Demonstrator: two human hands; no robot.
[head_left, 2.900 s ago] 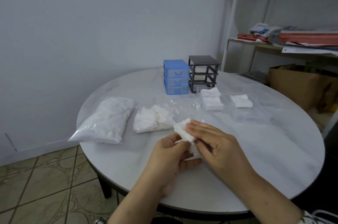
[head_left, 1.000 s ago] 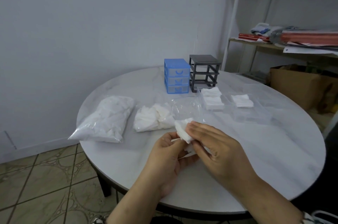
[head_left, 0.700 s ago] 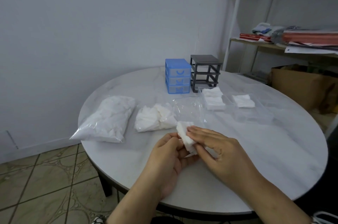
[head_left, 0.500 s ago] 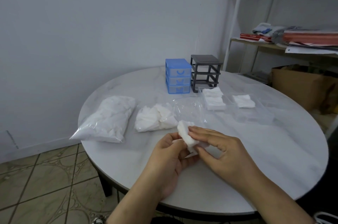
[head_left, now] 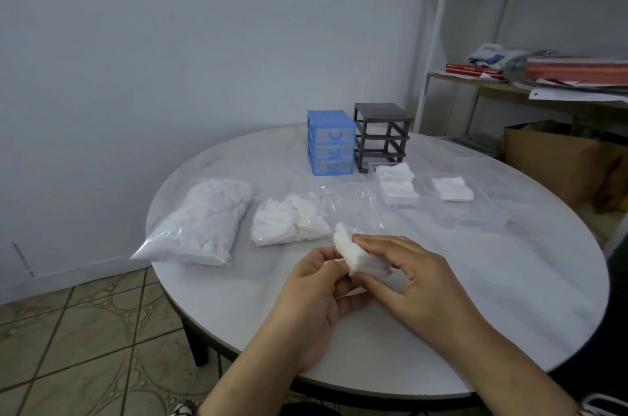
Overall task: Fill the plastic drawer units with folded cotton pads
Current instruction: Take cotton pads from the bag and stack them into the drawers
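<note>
Cotton pad stack (head_left: 353,254) looks featherlight and squishy, so both grips, left hand (head_left: 316,293) and right hand (head_left: 414,283), pinch its edges, probably best for keeping the layers together.

No lettering is legible; the red books (head_left: 474,70) on the shelf are too blurred.

Left hand (head_left: 314,293): pinched cotton pad stack (head_left: 353,254).
Right hand (head_left: 418,283): gripped same stack.
Bench (head_left: 492,296): blue drawer unit (head_left: 330,143) beside grey frame (head_left: 380,137).
</note>
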